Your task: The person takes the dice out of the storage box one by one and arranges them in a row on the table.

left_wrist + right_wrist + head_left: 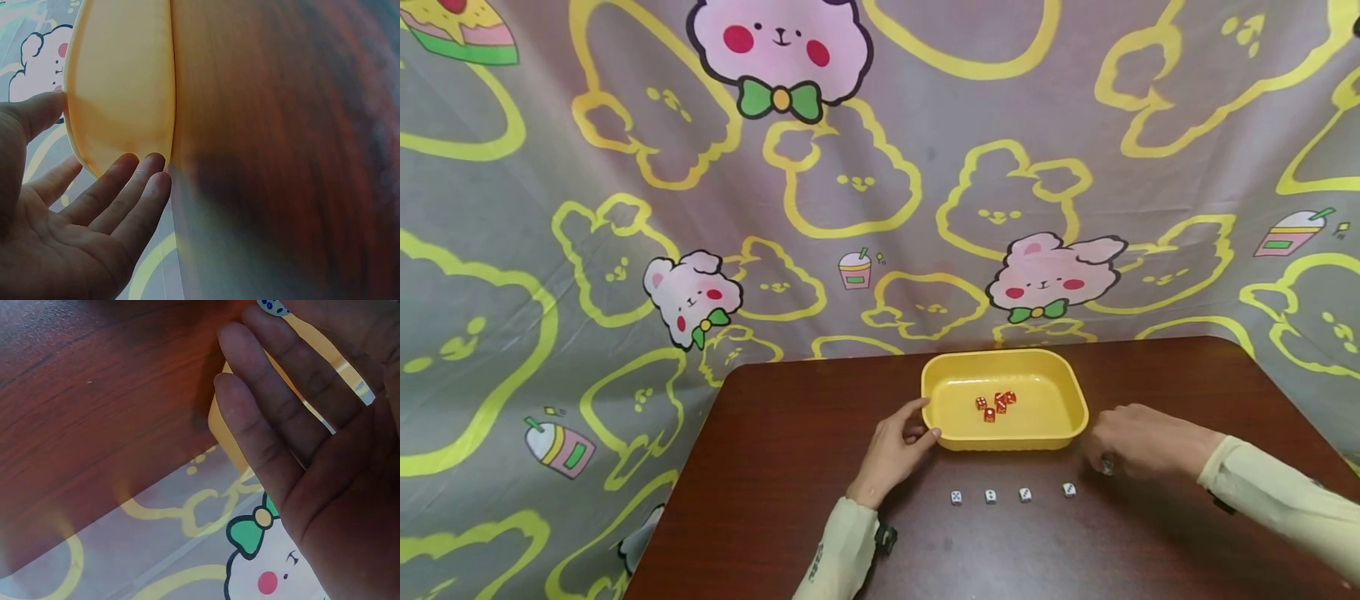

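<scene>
Left hand (892, 450), fingers outstretched, touches yellow tray (1011, 443); right hand (1142, 440) pinches white die (272, 307).

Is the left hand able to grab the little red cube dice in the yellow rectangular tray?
Probably yes: the left hand touches the yellow tray at its left end, and nothing covers the open top or red dice.

- The tabletop (775, 467) is dark reddish-brown with streaked wood grain and rounded far corners.
- A yellow tray (1011, 444), oblong with rounded corners, sits upright near its far edge.
- Four white dice (991, 497) lie in a row on the near side of the tray, well apart from one another, the rightmost gap widest.
</scene>
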